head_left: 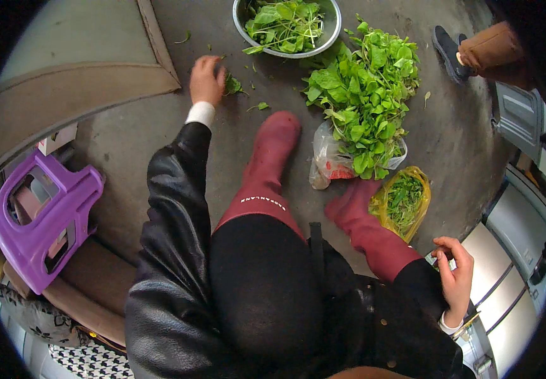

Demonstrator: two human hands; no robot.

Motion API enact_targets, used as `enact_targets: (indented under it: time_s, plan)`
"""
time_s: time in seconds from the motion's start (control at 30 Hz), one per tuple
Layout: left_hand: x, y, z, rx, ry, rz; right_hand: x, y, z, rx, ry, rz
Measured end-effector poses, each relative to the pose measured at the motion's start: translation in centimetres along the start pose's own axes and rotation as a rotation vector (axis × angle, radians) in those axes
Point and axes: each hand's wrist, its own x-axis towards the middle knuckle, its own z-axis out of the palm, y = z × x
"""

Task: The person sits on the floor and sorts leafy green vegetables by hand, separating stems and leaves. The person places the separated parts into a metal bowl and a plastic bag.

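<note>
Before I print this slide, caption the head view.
Left hand beside loose leaves on the floor, with a metal bowl of greens and a leafy heap nearby.

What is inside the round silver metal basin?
Loose green leafy stems lie in the basin. They hide most of its bottom, so anything beneath cannot be seen; its far side is out of frame.

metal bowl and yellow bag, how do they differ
The metal bowl is round and silver; the yellow bag is crinkled, see-through plastic. The bowl looks larger than the bag. The bowl holds broad leaves, while the bag holds finer green bits. Both are open at the top.
</note>
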Motion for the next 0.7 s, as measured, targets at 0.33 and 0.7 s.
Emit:
enact_targets:
  time_s: [0.33, 0.7]
  plan:
    - [9.7, -9.5, -0.5, 0.595, -0.209, -0.059, 0.4, 0.5, 0.0, -0.012, 0.037, -0.035]
    - [-3.2, 1.3, -0.8, 0.186, -0.203, 0.103, 0.7, -0.1, -0.2, -0.001, 0.005, 0.003]
